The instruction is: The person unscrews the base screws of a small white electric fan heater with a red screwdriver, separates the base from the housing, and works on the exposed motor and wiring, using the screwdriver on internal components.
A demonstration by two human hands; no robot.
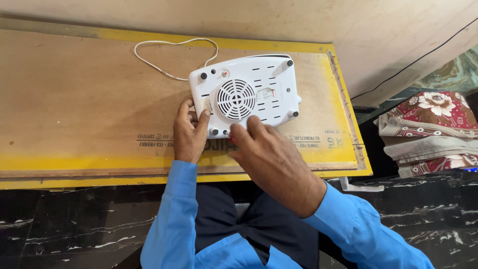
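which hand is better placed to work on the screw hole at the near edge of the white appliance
Probably the right hand: its fingertips sit on the white appliance at that edge, while the left hand steadies its left side.

An upturned appliance [245, 96] is placed on a board [74, 109], its cord [172, 50] looped behind. Folded cloths [428, 132] are stacked to the right, off the board.
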